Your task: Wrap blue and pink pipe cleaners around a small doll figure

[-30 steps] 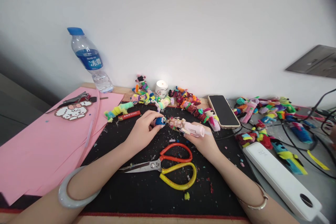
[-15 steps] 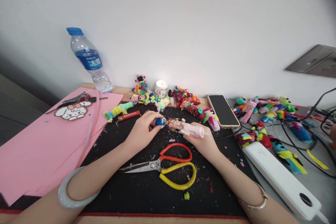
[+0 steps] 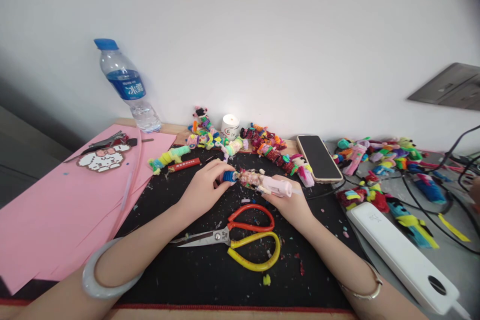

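Note:
Between the fingers of my left hand (image 3: 205, 185) is a small blue coil of fuzzy pipe cleaner (image 3: 227, 176). My right hand (image 3: 290, 203) is wrapped round a pink hot glue gun (image 3: 275, 186), its front crusted with bits of coloured fluff and a clear stick poking out at the back. The gun's front end points left, at or close to the right end of the coil; I cannot tell if they touch. Below both hands lie scissors (image 3: 225, 237) with a red and a yellow handle, blades to the left.
Pipe-cleaner figures (image 3: 270, 147) line the back of the black mat (image 3: 180, 280), beside a white cup-like container (image 3: 230, 126) and a phone (image 3: 319, 158). Pink sheets (image 3: 56, 210) and a water bottle (image 3: 127, 85) stand left. A white power strip (image 3: 403, 260), cables and more figures (image 3: 382, 155) lie right.
The blue coil has turned slightly in my left fingers, and its windings show more clearly. My right hand and the glue gun have stayed in place.

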`<state>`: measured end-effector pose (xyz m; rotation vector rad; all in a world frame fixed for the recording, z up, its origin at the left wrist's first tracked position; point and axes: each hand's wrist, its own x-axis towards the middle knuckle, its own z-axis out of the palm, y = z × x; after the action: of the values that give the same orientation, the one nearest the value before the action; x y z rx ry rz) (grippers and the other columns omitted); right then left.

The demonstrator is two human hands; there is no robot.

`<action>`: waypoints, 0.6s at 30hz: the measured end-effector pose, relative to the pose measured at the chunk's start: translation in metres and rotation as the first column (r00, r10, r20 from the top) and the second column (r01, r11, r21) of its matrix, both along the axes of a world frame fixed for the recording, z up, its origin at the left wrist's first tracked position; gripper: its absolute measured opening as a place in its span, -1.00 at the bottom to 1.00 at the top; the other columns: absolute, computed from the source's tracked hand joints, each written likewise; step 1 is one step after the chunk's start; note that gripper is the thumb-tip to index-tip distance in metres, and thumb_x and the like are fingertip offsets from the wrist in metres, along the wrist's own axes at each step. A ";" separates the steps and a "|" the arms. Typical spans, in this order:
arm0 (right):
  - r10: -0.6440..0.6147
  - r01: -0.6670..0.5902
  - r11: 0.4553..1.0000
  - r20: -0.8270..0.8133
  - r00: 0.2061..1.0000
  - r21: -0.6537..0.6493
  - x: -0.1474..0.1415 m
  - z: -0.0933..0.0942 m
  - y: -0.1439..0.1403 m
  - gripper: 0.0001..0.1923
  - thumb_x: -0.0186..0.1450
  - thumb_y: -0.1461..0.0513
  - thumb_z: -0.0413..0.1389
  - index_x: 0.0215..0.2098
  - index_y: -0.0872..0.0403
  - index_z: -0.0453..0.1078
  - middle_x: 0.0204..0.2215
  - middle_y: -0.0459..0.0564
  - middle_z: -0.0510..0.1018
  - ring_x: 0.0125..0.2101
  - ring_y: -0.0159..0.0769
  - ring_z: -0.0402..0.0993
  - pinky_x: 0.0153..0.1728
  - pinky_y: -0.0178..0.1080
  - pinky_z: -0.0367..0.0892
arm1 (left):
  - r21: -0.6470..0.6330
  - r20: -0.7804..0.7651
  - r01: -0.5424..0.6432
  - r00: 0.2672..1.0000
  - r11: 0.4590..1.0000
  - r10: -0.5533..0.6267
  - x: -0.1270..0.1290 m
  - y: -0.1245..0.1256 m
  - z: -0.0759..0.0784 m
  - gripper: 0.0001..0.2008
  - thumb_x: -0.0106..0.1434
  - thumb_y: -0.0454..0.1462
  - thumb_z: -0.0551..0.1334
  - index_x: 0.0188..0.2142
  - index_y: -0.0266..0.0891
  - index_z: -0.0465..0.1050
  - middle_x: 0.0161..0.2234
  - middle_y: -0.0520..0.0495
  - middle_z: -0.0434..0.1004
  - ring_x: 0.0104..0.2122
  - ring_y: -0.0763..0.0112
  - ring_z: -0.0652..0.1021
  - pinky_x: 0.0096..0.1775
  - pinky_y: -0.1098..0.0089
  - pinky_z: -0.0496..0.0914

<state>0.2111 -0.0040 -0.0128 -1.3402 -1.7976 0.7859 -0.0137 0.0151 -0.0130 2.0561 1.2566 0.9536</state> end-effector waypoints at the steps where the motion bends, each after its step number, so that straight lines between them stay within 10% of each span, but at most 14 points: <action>1: -0.001 0.001 1.000 0.000 1.000 0.000 0.000 0.000 0.000 -0.82 0.09 0.20 0.20 -0.54 0.09 0.29 -0.63 -0.15 0.37 -0.61 -0.42 0.23 -0.61 -0.37 0.16 | -0.002 0.001 0.000 1.000 1.000 0.000 0.000 0.000 0.000 -0.81 0.17 -0.29 0.15 -0.20 -0.18 0.40 -0.16 -0.07 0.36 -0.40 0.46 0.43 -0.43 0.46 0.39; 18: -0.036 0.035 0.999 0.034 0.999 0.027 0.001 -0.001 0.001 -0.86 0.08 0.22 0.19 -0.50 0.11 0.33 -0.59 -0.10 0.44 -0.57 -0.37 0.31 -0.53 -0.33 0.23 | -0.010 0.071 -0.039 0.997 0.999 0.039 -0.001 0.000 0.002 -0.79 0.16 -0.35 0.16 -0.18 -0.17 0.39 -0.20 -0.04 0.36 -0.38 0.46 0.42 -0.41 0.46 0.39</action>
<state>0.2124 -0.0033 -0.0137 -1.3724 -1.8000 0.7211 -0.0147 0.0153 -0.0114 1.9794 1.2656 1.0282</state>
